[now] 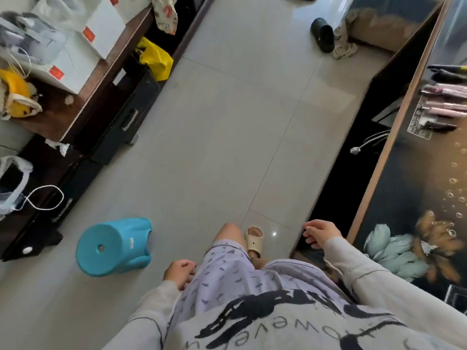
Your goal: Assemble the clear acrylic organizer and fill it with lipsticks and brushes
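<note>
Blue stool (pixel 115 246) x1, 2 empty hands (pixel 178 271) (pixel 319 233), brushes (pixel 442 107) on table (pixel 404 173).

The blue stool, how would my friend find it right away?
Look at the pale tiled floor running down the middle. Near its left side, beside the long dark low cabinet, a round turquoise plastic stool lies tipped over. Nothing else on the floor is turquoise.

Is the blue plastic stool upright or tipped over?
Tipped over: the blue stool lies on its side on the floor, its round seat facing the camera.
</note>
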### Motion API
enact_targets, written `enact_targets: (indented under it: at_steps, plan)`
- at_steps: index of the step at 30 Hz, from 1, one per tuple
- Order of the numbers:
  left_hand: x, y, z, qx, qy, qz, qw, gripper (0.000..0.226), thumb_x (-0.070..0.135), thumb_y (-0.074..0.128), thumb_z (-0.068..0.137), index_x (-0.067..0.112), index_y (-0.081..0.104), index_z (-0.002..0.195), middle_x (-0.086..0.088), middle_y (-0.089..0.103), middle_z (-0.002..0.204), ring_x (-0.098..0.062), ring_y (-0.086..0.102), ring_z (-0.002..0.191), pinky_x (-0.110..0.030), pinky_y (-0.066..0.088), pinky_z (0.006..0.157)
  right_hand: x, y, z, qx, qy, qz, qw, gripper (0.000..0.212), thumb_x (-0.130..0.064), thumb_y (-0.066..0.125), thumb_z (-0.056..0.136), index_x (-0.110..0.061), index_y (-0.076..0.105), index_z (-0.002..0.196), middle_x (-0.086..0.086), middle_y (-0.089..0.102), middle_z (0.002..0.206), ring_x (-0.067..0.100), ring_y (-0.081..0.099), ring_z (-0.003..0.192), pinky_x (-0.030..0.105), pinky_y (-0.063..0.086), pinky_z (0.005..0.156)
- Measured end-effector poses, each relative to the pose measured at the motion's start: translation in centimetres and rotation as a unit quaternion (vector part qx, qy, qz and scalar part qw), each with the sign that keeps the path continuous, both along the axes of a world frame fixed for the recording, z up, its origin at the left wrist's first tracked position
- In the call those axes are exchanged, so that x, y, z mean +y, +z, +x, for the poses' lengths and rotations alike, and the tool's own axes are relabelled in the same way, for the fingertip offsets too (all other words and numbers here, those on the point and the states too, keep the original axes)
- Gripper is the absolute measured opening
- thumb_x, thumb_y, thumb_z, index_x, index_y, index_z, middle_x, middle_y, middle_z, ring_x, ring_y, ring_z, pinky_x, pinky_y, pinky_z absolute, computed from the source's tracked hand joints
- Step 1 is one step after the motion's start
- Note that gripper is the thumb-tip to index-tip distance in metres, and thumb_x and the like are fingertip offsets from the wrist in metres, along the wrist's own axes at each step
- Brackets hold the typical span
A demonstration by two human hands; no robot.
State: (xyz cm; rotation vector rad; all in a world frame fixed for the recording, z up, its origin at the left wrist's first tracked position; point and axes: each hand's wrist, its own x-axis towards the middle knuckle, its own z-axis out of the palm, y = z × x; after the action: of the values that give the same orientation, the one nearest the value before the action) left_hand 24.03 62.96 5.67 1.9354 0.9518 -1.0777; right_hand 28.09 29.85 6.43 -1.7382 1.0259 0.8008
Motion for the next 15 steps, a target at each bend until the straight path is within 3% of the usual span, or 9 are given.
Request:
enact_targets:
  at_steps: [3, 7, 11, 15]
  plan:
    - [0.1, -0.5, 6.0, 0.007, -0.006, -0.005, 1.000, 0.016, 0.006, 0.044, 0.093, 0.008, 0.056, 0.083, -0.005, 0.051, 0.065, -0.017, 0.042, 0.052, -0.019, 0.033, 0.042, -0.5, 0.2, 2.9, -0.008, -0.027, -0.003, 1.000, 0.028, 0.004, 0.038, 0.090, 0.007, 0.060, 0.108, 0.002, 0.051, 0.061, 0.013, 0.046, 0.051, 0.016, 0.037, 0.043]
    - [-0.2, -1.3, 14.4, 0.003, -0.050, -0.002, 0.999, 0.031, 0.006, 0.042, 0.095, 0.015, 0.050, 0.066, -0.003, 0.049, 0.064, -0.015, 0.041, 0.048, -0.006, 0.025, 0.030, -1.3, -0.5, 6.2, -0.010, -0.078, -0.005, 0.997, 0.028, 0.005, 0.039, 0.090, 0.008, 0.059, 0.109, 0.003, 0.051, 0.063, 0.013, 0.047, 0.053, 0.020, 0.038, 0.047]
    - [-2.0, -1.5, 23.6, -0.009, -0.113, 0.003, 0.994, 0.026, 0.006, 0.043, 0.094, 0.012, 0.052, 0.070, -0.003, 0.049, 0.063, -0.007, 0.045, 0.034, -0.007, 0.025, 0.030, -1.9, -1.5, 8.7, 0.013, -0.161, -0.031, 0.986, 0.028, 0.007, 0.039, 0.090, 0.007, 0.061, 0.107, 0.004, 0.051, 0.062, 0.014, 0.046, 0.052, 0.014, 0.039, 0.036]
    - [-5.0, -0.7, 33.2, -0.017, -0.178, -0.019, 0.984, 0.029, 0.005, 0.042, 0.094, 0.013, 0.050, 0.067, -0.004, 0.048, 0.064, -0.001, 0.042, 0.024, -0.004, 0.022, 0.028, -1.7, -1.9, 10.9, 0.031, -0.256, -0.039, 0.965, 0.028, 0.008, 0.039, 0.089, 0.009, 0.061, 0.106, 0.006, 0.051, 0.060, 0.017, 0.044, 0.051, 0.023, 0.034, 0.048]
